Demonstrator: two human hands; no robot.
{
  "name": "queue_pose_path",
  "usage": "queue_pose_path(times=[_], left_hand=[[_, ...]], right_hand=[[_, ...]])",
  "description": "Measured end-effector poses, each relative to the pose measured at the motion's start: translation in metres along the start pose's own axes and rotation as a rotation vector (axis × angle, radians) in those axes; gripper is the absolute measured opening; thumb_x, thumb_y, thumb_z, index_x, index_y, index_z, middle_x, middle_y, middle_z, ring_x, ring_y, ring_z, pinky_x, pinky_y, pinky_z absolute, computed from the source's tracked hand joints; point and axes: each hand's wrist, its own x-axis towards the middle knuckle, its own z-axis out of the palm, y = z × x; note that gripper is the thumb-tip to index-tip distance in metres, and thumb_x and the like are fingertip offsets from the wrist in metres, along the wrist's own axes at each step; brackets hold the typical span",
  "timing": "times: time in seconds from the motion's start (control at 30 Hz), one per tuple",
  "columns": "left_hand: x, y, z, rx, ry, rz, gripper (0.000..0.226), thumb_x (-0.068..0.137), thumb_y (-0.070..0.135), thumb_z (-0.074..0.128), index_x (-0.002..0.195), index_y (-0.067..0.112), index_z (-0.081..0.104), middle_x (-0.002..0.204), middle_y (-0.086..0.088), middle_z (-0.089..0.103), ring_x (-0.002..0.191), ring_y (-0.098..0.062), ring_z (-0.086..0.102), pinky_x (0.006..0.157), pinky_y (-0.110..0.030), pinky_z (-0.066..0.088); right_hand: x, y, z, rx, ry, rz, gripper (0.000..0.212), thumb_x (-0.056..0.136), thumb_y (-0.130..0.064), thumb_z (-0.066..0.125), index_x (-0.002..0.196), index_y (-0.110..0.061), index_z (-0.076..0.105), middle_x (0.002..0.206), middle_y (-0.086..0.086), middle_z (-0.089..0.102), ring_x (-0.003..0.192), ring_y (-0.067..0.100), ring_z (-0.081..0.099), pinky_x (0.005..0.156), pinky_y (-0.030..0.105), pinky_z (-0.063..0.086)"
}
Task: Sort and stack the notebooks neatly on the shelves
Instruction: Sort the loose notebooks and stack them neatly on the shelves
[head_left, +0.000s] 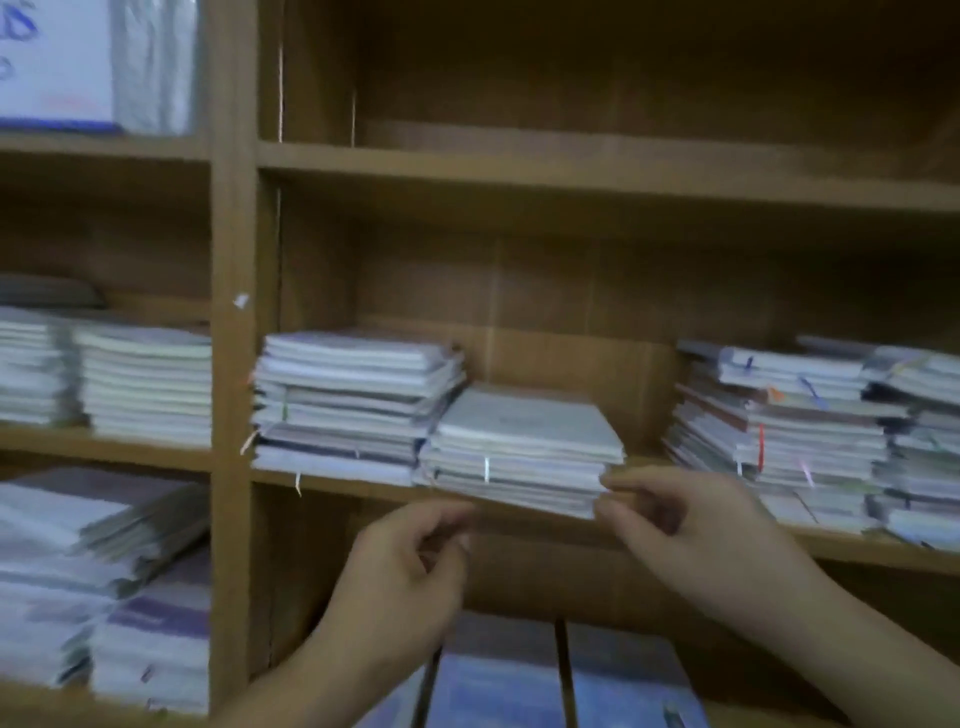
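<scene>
Right hand (691, 525) pinches the pale, skewed notebook stack (524, 431); left hand (410, 561) curled, grip unclear.

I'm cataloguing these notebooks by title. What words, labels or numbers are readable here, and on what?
No text is readable anywhere in this view.
On the white sheet, top-left shelf: blue marks, too blurred to read.
On the front notebook stack, top cover: faint marks, too blurred.
On the blue covers, bottom shelf: nothing legible.
</scene>
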Motion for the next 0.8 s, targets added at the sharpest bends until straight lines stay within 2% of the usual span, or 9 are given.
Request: queue_pose_path(times=[0.1, 0.17, 0.27, 0.33, 0.4, 0.5, 0.63, 0.73, 0.8], left_hand=[[0.038, 0.031, -0.032, 0.052, 0.13, 0.096, 0.021, 0.093, 0.018, 0.068, 0.106, 0.034, 0.07, 0.097, 0.019, 0.071, 0.09, 0.006, 0.064, 0.071, -0.009, 0.048], [0.059, 0.041, -0.043, 0.161, 0.14, 0.11, 0.021, 0.095, 0.026, 0.065, 0.114, 0.033, 0.067, 0.1, 0.016, 0.067, 0.091, -0.001, 0.064, 0.073, -0.018, 0.053], [0.076, 0.044, -0.04, 0.275, 0.055, 0.024, 0.021, 0.097, 0.03, 0.062, 0.117, 0.023, 0.064, 0.094, 0.007, 0.067, 0.088, -0.009, 0.064, 0.08, -0.031, 0.056], [0.076, 0.041, -0.03, 0.253, 0.026, -0.017, 0.013, 0.098, 0.028, 0.061, 0.111, 0.024, 0.062, 0.094, 0.001, 0.068, 0.089, -0.011, 0.064, 0.083, -0.032, 0.055], [0.074, 0.036, -0.021, 0.218, 0.035, -0.036, 0.012, 0.096, 0.023, 0.063, 0.105, 0.027, 0.057, 0.102, -0.003, 0.066, 0.093, -0.013, 0.061, 0.083, -0.028, 0.052], [0.07, 0.036, -0.015, 0.154, 0.038, -0.062, 0.028, 0.091, 0.012, 0.066, 0.107, 0.03, 0.051, 0.112, 0.001, 0.056, 0.101, -0.013, 0.055, 0.086, -0.018, 0.041], [0.069, 0.046, -0.012, 0.017, 0.06, -0.107, 0.029, 0.091, 0.005, 0.063, 0.095, 0.032, 0.057, 0.096, 0.011, 0.062, 0.091, -0.005, 0.059, 0.072, -0.008, 0.043], [0.067, 0.044, -0.009, -0.04, 0.065, -0.149, 0.029, 0.09, 0.007, 0.065, 0.111, 0.025, 0.069, 0.098, 0.009, 0.067, 0.102, -0.012, 0.063, 0.09, -0.024, 0.048], [0.063, 0.043, -0.012, -0.08, 0.103, -0.161, 0.026, 0.091, 0.009, 0.066, 0.113, 0.021, 0.074, 0.097, 0.008, 0.072, 0.098, -0.01, 0.066, 0.087, -0.022, 0.05]], right_hand=[[0.036, -0.022, -0.021, -0.062, 0.153, -0.067, 0.027, 0.091, -0.053, 0.059, 0.112, -0.041, 0.069, 0.078, -0.018, 0.065, 0.076, -0.002, 0.059, 0.069, 0.026, 0.053], [0.058, -0.022, -0.022, -0.119, 0.193, -0.074, 0.03, 0.094, -0.055, 0.053, 0.114, -0.037, 0.067, 0.088, -0.018, 0.058, 0.083, -0.001, 0.055, 0.072, 0.028, 0.051], [0.083, -0.007, -0.006, -0.116, 0.06, 0.124, 0.063, 0.093, -0.069, 0.044, 0.137, -0.026, 0.057, 0.121, -0.007, 0.059, 0.11, 0.014, 0.059, 0.089, 0.034, 0.05], [0.093, 0.002, 0.007, 0.046, -0.038, 0.319, 0.078, 0.09, -0.073, 0.047, 0.144, -0.016, 0.05, 0.139, 0.005, 0.057, 0.124, 0.025, 0.057, 0.102, 0.04, 0.049], [0.097, 0.007, 0.016, 0.259, -0.073, 0.452, 0.07, 0.089, -0.069, 0.055, 0.133, -0.014, 0.059, 0.126, 0.004, 0.066, 0.109, 0.025, 0.066, 0.095, 0.045, 0.056], [0.1, 0.01, 0.025, 0.411, -0.093, 0.48, 0.045, 0.089, -0.055, 0.066, 0.107, -0.014, 0.071, 0.094, 0.001, 0.073, 0.083, 0.02, 0.072, 0.079, 0.046, 0.062], [0.101, 0.009, 0.025, 0.481, -0.026, 0.503, 0.032, 0.084, -0.039, 0.078, 0.098, -0.01, 0.072, 0.09, 0.004, 0.075, 0.081, 0.019, 0.072, 0.078, 0.045, 0.062], [0.093, 0.005, 0.018, 0.452, 0.034, 0.489, 0.024, 0.081, -0.034, 0.079, 0.089, -0.012, 0.072, 0.087, 0.003, 0.073, 0.082, 0.019, 0.069, 0.081, 0.046, 0.061], [0.081, 0.002, 0.009, 0.444, 0.057, 0.483, 0.015, 0.084, -0.027, 0.077, 0.078, -0.018, 0.067, 0.083, 0.001, 0.068, 0.082, 0.02, 0.067, 0.084, 0.049, 0.059]])
